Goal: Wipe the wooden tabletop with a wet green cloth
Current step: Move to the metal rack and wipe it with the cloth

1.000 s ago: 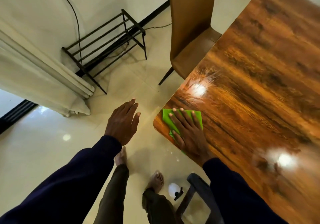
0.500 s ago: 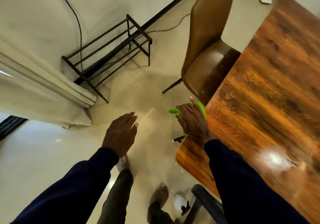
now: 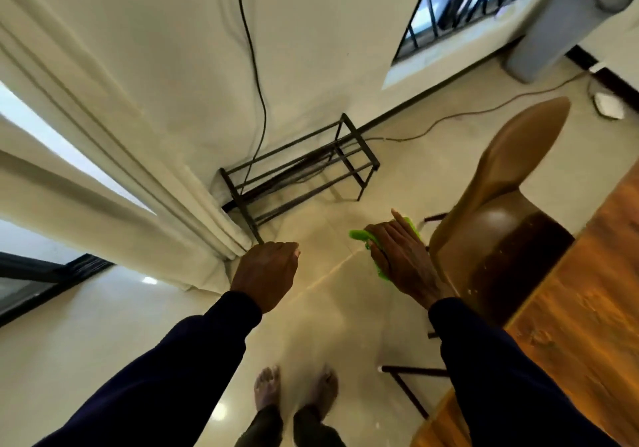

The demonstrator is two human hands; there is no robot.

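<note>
My right hand grips the green cloth in the air, off the table and over the floor, just left of the brown chair. Bits of the cloth show past the fingers and under the palm. The wooden tabletop lies at the right edge of the view, with small crumbs or drops near its edge. My left hand hangs over the floor with its fingers curled downward and nothing in it.
A brown chair stands against the table's left edge. A black metal rack sits by the wall, with a cream curtain to its left. A cable runs across the tiled floor. My bare feet are below.
My right hand has lifted the cloth off the table's edge and carried it out over the floor. My left hand's fingers have curled under. The view has swung left, away from the table.
</note>
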